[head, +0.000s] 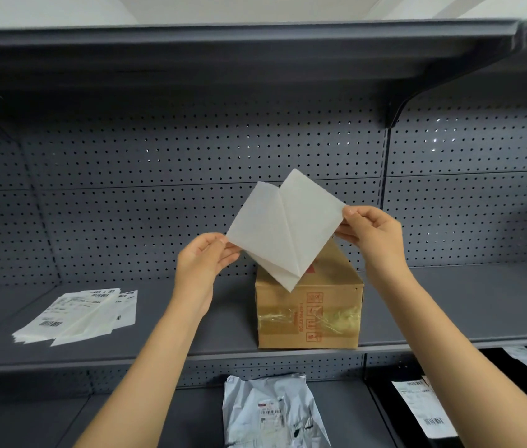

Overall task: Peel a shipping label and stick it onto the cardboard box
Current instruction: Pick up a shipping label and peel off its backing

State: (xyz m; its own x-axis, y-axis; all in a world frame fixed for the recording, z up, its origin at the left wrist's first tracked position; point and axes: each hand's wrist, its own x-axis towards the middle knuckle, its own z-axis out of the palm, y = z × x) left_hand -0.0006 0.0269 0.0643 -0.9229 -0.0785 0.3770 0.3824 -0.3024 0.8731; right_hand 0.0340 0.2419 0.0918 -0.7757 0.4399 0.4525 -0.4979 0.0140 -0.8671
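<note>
Above the cardboard box [309, 305], at centre: shipping label [283, 227], thin, limp, half-peeled. Left hand [205, 258] pinches its 9 o'clock corner, right hand [373, 232] its 3 o'clock corner; corner grips likely prevent curling.

Shelf layout, items by position

Cardboard box [309, 313] at the middle shelf [191, 337] front edge; label sheet stack [78, 316] well left of it. Peeling label [283, 229] held above the box. Mailer bag [271, 412] below, labelled parcel [423, 405] to its right.
</note>
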